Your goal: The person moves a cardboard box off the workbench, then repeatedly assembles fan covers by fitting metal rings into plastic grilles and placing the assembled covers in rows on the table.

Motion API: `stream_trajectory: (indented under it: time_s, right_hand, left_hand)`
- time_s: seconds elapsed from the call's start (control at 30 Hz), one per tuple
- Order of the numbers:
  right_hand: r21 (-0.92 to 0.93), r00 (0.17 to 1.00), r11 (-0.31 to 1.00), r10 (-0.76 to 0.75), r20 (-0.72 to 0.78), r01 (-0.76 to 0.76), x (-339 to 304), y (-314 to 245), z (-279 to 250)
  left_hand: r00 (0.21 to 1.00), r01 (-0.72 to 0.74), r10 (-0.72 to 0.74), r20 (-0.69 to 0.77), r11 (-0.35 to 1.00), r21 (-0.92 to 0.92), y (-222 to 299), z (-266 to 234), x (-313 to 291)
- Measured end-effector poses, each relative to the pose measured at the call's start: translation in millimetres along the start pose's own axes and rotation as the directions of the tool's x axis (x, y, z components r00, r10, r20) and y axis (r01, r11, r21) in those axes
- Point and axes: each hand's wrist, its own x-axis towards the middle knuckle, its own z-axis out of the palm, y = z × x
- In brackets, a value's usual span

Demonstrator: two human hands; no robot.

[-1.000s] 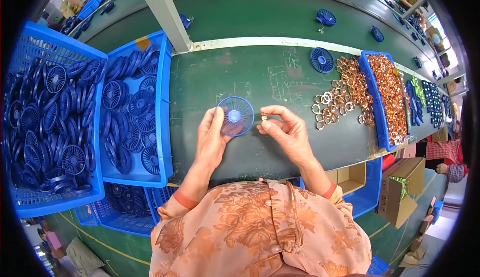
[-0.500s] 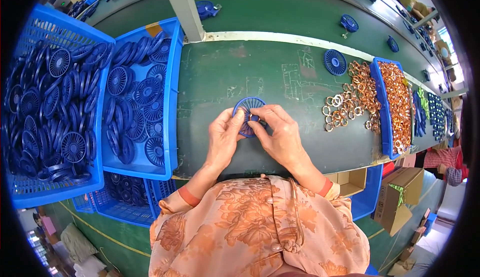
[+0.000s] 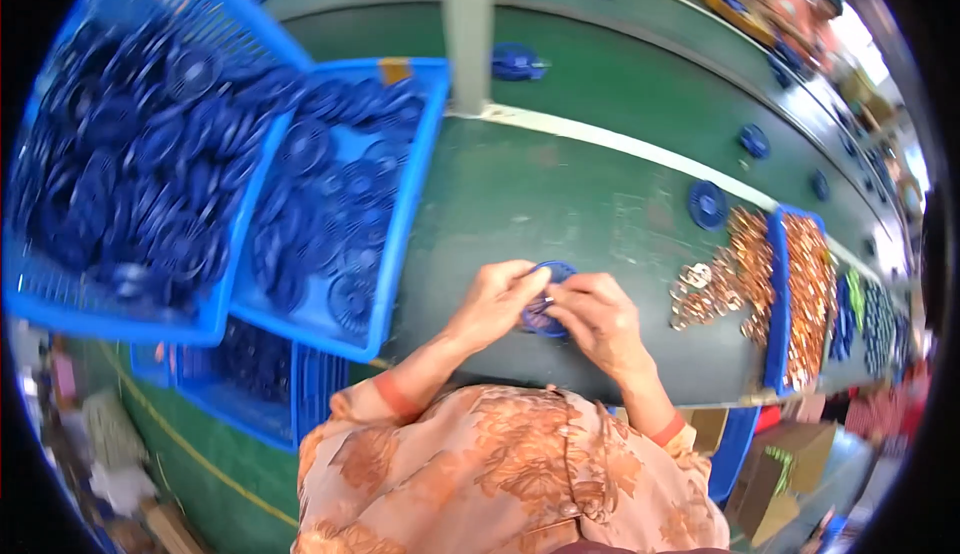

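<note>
Above the green table, close to my body, I hold a round blue ribbed grille (image 3: pixel 546 328). My left hand (image 3: pixel 497 304) grips its left rim between thumb and fingers. The fingers of my right hand (image 3: pixel 602 320) are pinched together at the grille's hub; what they hold there is small, blurred and partly hidden. Loose copper-coloured rings (image 3: pixel 703 299) lie in a heap to the right, beside a blue tray (image 3: pixel 775 299) filled with more of them. Another blue grille (image 3: pixel 708 204) rests on the table beyond the heap.
At the left, a large blue basket (image 3: pixel 225 319) and a shallower blue bin (image 3: pixel 400 274) hold many blue grilles. A pale post (image 3: pixel 467 34) rises at the table's far edge. Behind it a green conveyor (image 3: pixel 640 84) carries blue parts. A cardboard box (image 3: pixel 785 474) stands low at right.
My view has shifted, so table, bins and hands appear lower and further right. My left hand keeps hold of the grille, now seen more tilted, and my right fingers remain pinched at its hub.
</note>
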Motion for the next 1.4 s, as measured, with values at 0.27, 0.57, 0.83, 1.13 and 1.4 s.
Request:
stream_trajectory:
  time_s: [0.27, 0.57, 0.83, 1.13, 1.4]
  right_hand:
    - [0.072, 0.997, 0.996, 0.055, -0.044, -0.052, 10.1, 17.7, -25.1]
    - [-0.204, 0.811, 0.846, 0.363, -0.458, -0.493, -53.6, 71.2, -65.8]
    - [-0.484, 0.778, 0.618, 0.4, -0.485, -0.619, -55.4, 100.8, -82.0]
    - [-0.461, 0.801, 0.699, 0.278, -0.53, -0.547, -56.1, 113.7, -72.0]
    - [0.66, 0.552, 0.611, 0.762, -0.339, -0.438, -78.1, 71.5, -85.9]
  left_hand:
    - [0.987, 0.057, -0.005, 0.159, 0.945, -0.323, 33.8, 16.8, 16.9]
    - [0.792, -0.487, 0.611, -0.022, 0.652, 0.581, 39.2, 78.3, 128.5]
    - [0.651, -0.59, 0.687, 0.323, 0.19, 0.784, -3.9, 113.3, 219.7]
    - [0.69, -0.58, 0.643, 0.331, 0.218, 0.785, -7.9, 115.7, 212.9]
    - [0.744, -0.503, 0.667, 0.03, 0.531, 0.682, 49.2, 60.0, 67.2]
